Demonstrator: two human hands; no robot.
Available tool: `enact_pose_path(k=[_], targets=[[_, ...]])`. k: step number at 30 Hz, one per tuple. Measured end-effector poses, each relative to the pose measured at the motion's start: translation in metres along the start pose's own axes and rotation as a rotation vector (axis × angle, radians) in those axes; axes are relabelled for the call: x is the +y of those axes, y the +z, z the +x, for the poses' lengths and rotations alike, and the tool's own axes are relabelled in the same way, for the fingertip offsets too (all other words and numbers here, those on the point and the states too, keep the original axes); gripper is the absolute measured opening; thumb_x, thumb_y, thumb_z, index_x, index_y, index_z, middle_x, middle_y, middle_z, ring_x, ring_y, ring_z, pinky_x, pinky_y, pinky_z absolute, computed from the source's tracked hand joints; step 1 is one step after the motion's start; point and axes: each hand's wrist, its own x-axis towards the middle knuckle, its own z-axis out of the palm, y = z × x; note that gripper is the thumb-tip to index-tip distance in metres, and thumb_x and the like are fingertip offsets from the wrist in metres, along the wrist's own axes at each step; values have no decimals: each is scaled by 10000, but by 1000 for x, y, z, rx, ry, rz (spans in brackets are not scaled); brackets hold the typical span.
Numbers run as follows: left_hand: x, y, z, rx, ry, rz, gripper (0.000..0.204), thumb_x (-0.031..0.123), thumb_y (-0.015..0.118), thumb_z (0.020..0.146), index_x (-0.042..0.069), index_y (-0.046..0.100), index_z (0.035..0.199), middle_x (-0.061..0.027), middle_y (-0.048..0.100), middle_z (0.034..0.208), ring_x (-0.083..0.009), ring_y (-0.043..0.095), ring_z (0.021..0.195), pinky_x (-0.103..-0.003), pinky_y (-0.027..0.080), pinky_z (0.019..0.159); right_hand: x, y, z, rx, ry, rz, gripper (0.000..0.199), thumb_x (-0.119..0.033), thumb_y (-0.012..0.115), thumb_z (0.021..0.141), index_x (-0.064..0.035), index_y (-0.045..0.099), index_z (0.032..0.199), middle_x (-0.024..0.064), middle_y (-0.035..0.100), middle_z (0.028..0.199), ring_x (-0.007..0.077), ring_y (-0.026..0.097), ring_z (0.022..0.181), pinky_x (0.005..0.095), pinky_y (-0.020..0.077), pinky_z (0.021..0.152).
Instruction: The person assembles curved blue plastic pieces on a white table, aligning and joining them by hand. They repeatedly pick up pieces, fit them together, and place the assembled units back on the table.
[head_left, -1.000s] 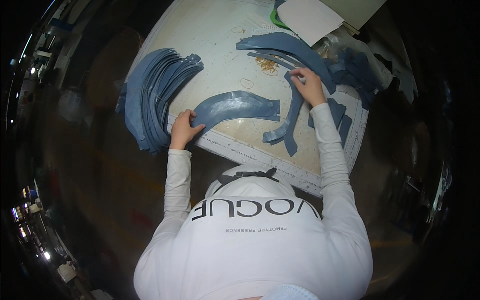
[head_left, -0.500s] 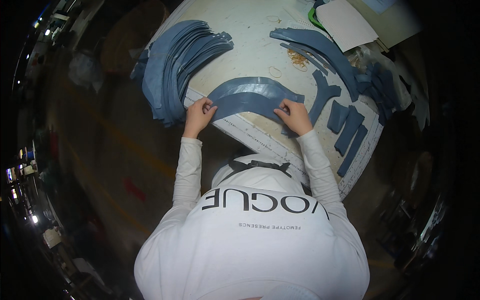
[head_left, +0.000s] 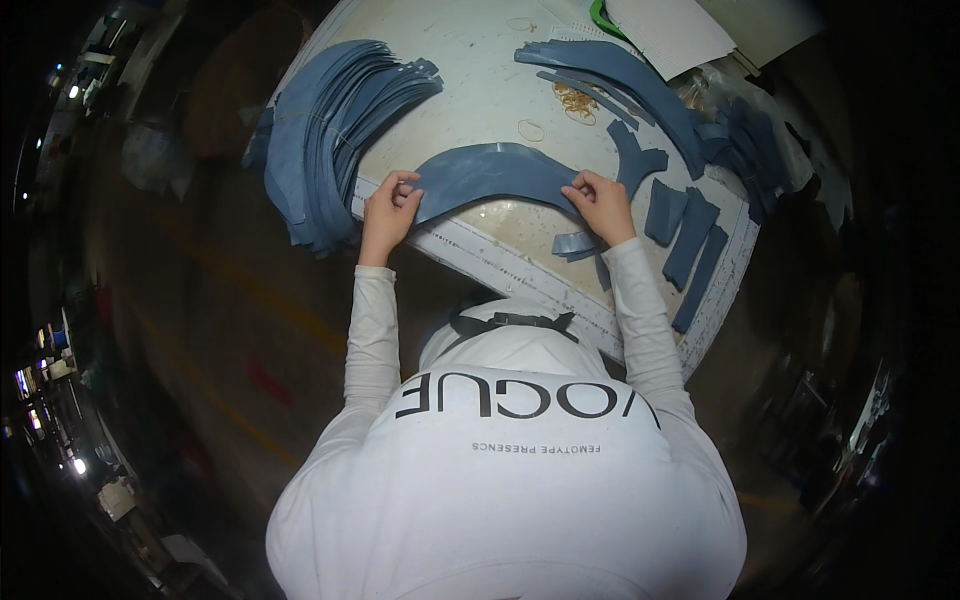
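Left hand [head_left: 389, 216] and right hand [head_left: 604, 211] each pinch an end of the curved blue panel [head_left: 492, 172]; uneven pull from either side could skew its edges.

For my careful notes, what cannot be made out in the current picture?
In the head view:
Curved blue piece: underside, turned away.
Small blue strip: partly hidden by right hand and sleeve.
Blue stack: layers overlap too closely to count.
White paper: cut off by upper edge.

Blue pieces [head_left: 500, 172] on pale table [head_left: 470, 105]
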Motion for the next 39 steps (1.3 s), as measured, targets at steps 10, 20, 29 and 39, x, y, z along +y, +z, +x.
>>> enact_pose_path(k=[10, 20, 29, 39], targets=[[-10, 26, -12, 143, 181, 352, 343, 168, 764, 717, 53, 632, 1013, -113, 596, 909, -229, 587, 818, -321, 485, 732, 12, 27, 22, 13, -91, -135, 330, -176, 800, 661, -92, 633, 933, 81, 589, 907, 264, 580, 927, 379, 481, 807], [3, -2, 22, -349, -118, -79, 291, 236, 690, 846, -9, 601, 975, -35, 569, 690, -97, 472, 557, -266, 384, 524, -1, -18, 28, -172, 5, 271, 273, -57, 679, 796, -88, 569, 1045, 152, 663, 923, 339, 664, 838, 388, 509, 770], [104, 31, 133, -456, 74, -302, 330, 188, 655, 897, 39, 610, 1188, 48, 561, 704, -37, 468, 591, -183, 388, 547, 30, -136, 68, 205, -285, 312, 272, -17, 545, 898, -97, 682, 1119, 64, 653, 1135, 144, 653, 852, 251, 580, 649], [108, 54, 151, -82, 252, -222, 252, 165, 642, 871, 55, 664, 1097, -70, 697, 989, -162, 666, 868, -272, 505, 800, 151, -128, 90, 259, 204, 588, 313, 5, 560, 901, -90, 651, 1186, 49, 604, 1218, 106, 634, 778, 207, 477, 636]])
